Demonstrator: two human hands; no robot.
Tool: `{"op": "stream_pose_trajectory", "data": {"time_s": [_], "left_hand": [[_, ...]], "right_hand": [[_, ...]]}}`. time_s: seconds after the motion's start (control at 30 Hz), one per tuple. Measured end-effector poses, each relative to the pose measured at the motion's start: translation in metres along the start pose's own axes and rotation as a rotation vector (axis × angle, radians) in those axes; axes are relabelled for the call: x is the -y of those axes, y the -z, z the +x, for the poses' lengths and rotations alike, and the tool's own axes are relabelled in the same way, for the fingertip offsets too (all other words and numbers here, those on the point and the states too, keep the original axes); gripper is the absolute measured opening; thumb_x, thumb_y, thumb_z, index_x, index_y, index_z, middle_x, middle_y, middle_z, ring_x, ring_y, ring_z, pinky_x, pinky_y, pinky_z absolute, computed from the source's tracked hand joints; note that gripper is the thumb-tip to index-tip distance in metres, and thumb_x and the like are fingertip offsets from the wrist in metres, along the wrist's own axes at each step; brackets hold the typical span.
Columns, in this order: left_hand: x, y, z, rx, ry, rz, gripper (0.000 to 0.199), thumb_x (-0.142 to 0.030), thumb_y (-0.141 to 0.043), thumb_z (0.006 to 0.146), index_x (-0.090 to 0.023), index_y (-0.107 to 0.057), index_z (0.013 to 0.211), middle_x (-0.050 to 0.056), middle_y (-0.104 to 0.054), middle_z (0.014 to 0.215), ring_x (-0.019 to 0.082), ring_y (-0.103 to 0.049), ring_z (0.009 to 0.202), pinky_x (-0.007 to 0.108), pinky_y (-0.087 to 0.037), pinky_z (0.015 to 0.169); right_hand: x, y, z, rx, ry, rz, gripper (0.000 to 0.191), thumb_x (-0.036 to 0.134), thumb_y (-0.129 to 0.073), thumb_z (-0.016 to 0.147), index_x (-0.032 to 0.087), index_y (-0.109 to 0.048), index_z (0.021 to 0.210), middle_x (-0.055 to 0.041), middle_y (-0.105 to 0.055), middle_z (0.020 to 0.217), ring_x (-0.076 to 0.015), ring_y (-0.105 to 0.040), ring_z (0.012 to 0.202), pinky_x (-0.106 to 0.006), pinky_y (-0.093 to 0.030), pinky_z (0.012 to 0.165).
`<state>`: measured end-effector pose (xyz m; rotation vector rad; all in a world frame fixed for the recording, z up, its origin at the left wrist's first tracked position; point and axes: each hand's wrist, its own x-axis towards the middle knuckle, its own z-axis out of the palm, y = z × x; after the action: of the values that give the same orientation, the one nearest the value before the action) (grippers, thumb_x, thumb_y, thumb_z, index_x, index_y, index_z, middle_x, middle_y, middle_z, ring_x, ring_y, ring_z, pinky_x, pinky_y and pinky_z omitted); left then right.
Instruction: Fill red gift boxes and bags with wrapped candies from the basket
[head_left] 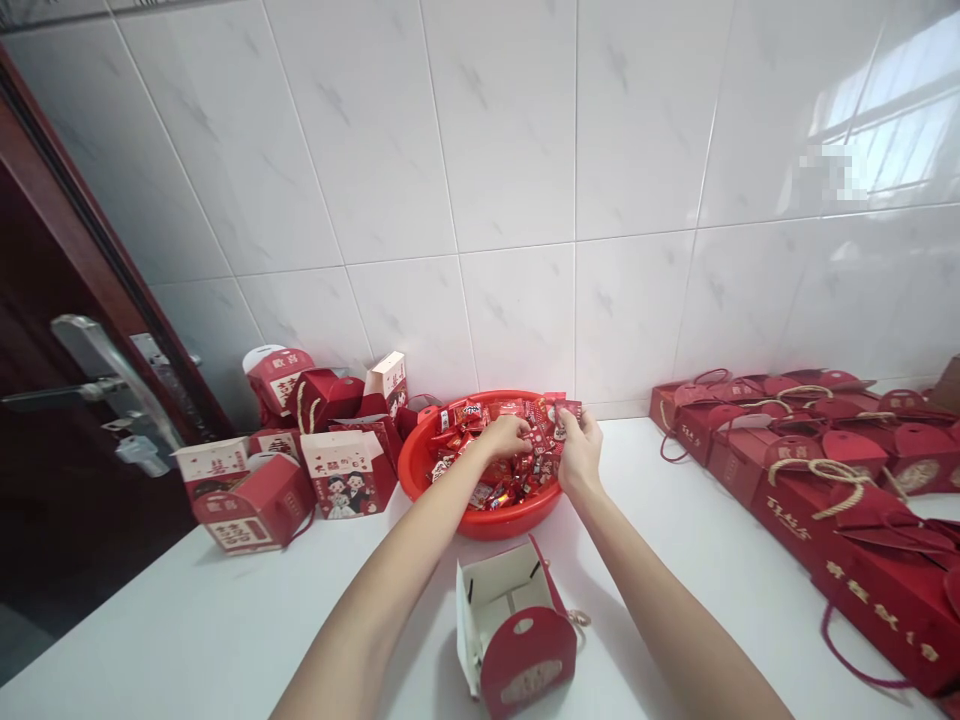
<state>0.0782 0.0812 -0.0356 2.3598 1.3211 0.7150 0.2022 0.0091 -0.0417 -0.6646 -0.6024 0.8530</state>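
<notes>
A round red plastic basin (495, 523) stands against the wall, filled with small red-wrapped candies (499, 495). My left hand (507, 438) reaches into it, fingers curled down among the candies; what they close on is hidden. At the basin's right rim, my right hand (582, 452) pinches a dark red candy packet (568, 408) between thumb and fingers. Between my forearms, in front of the basin, sits a red gift box (525, 660) with its top open and a pale inside. A rope handle (579, 618) sticks out at its right side.
Several red and cream gift boxes (251, 508) cluster at the left on the white table (420, 640). Rows of closed red boxes with rope handles (795, 490) line the right. A tiled wall (517, 160) rises behind, and a dark door with a metal handle (112, 370) is at far left.
</notes>
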Motion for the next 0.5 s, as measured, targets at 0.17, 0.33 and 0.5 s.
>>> {"op": "stream_pose_trajectory", "data": {"time_s": [0.17, 0.33, 0.5], "left_hand": [[0.000, 0.021, -0.003, -0.044, 0.014, -0.073, 0.022, -0.016, -0.074, 0.079, -0.015, -0.072, 0.101, 0.007, -0.075, 0.104, 0.023, -0.070, 0.099, 0.040, -0.056, 0.092], [-0.014, 0.037, -0.032, -0.306, -0.097, -0.237, 0.024, -0.005, -0.063, 0.073, -0.016, -0.075, 0.090, 0.007, -0.077, 0.099, 0.021, -0.072, 0.095, 0.035, -0.057, 0.090], [-0.026, 0.043, -0.078, -0.528, -0.238, -0.111, 0.034, -0.003, -0.055, 0.075, -0.024, -0.077, 0.089, 0.003, -0.074, 0.105, 0.019, -0.068, 0.104, 0.036, -0.053, 0.099]], "right_hand": [[0.003, -0.002, -0.001, 0.006, -0.050, 0.046, 0.024, 0.035, -0.072, 0.063, 0.020, -0.054, 0.069, 0.0073, -0.057, 0.062, -0.0109, -0.049, 0.059, -0.024, -0.040, 0.057], [0.021, -0.007, -0.002, 0.162, -0.239, 0.103, 0.020, 0.029, -0.075, 0.057, 0.019, -0.061, 0.069, 0.0037, -0.063, 0.064, -0.0132, -0.057, 0.061, -0.026, -0.046, 0.057], [0.049, -0.013, -0.006, 0.329, -0.273, 0.065, 0.017, 0.029, -0.076, 0.059, 0.020, -0.063, 0.065, 0.0024, -0.064, 0.063, -0.0141, -0.058, 0.060, -0.025, -0.045, 0.051]]}}
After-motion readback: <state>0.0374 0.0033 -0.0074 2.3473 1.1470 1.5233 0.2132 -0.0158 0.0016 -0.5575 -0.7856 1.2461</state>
